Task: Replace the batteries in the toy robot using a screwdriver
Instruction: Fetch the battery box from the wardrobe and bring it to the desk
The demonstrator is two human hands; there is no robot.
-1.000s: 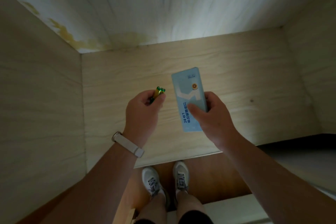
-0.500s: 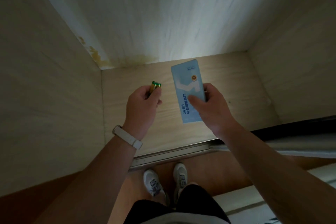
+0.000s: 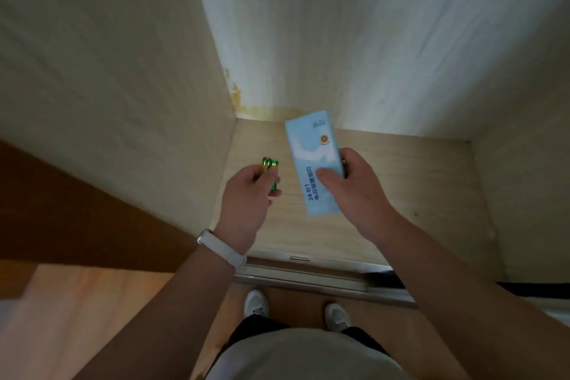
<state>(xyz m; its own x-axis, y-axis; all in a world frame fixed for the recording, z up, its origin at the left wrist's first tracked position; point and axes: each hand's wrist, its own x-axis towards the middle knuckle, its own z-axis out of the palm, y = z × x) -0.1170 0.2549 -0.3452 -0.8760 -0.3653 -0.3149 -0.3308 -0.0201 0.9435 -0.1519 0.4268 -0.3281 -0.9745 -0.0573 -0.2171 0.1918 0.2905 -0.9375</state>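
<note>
My left hand [image 3: 248, 197] grips green and gold batteries [image 3: 269, 167], whose ends stick up above my fingers. To their right my right hand [image 3: 354, 191] holds a long light-blue box [image 3: 311, 148] with blue print on it; my thumb lies across its front. Both hands hover inside a pale wooden cabinet [image 3: 401, 194], above its floor. No toy robot and no screwdriver is in view.
The cabinet's left side wall [image 3: 123, 71], white back panel [image 3: 385, 40] and right wall [image 3: 524, 194] close in around my hands. A metal sliding track [image 3: 302, 274] runs along the cabinet's front edge. My white shoes [image 3: 256, 302] stand on the wooden floor below.
My view has tilted up and shifted left, so more of the left wall and back panel shows. Both hands keep their hold on the batteries and the blue box.
</note>
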